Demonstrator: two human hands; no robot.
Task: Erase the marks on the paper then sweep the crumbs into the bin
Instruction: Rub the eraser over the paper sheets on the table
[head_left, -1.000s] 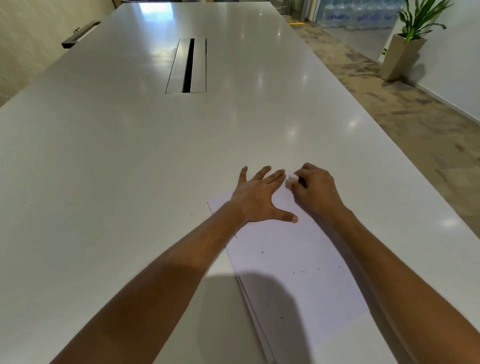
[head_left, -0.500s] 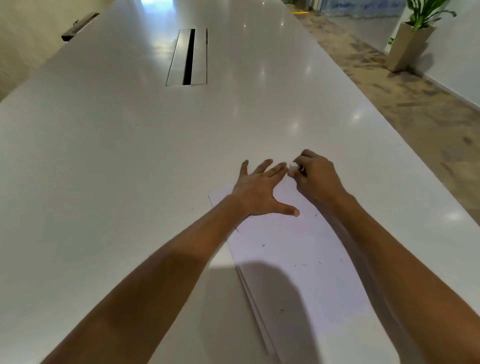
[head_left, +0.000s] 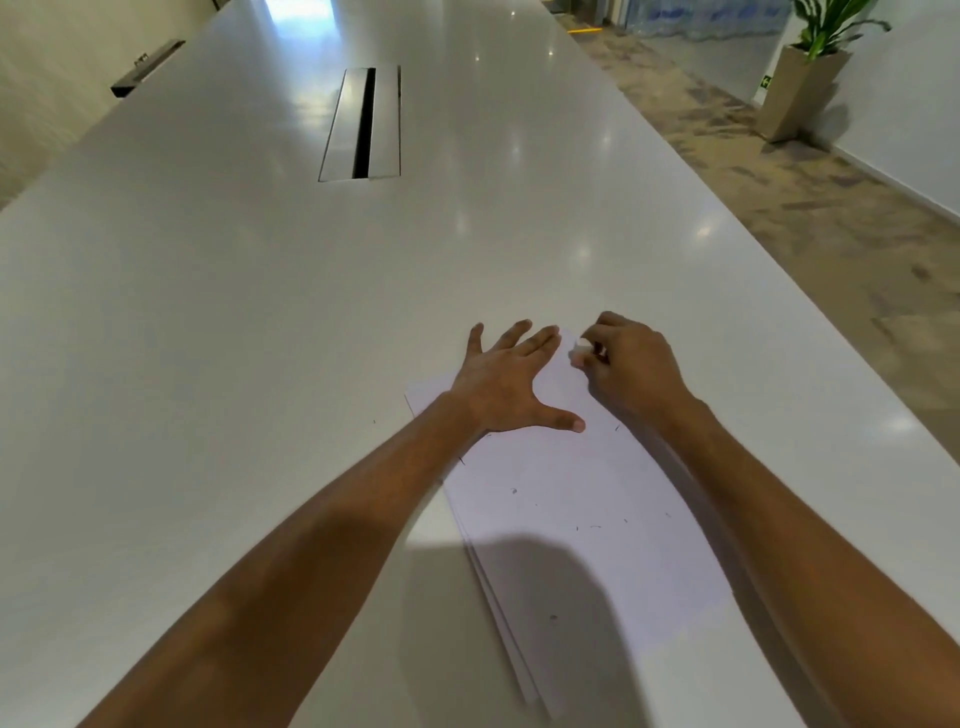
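Left hand (head_left: 506, 382) flat on the paper (head_left: 587, 519), fingers spread straight, pinning the far end of the sheet stack to the white table (head_left: 234, 312). Right hand (head_left: 631, 366) just beside it, fingers curled tight round a small white eraser (head_left: 580, 351) — eraser tip down on the paper's far edge, btwn the two hands. Dark crumbs (head_left: 584, 527) scattered across the mid sheet, a few near the left wrist. Cable hatch (head_left: 363, 124) farther up the table; potted plant (head_left: 810, 67) on the floor, far right — no bin in view
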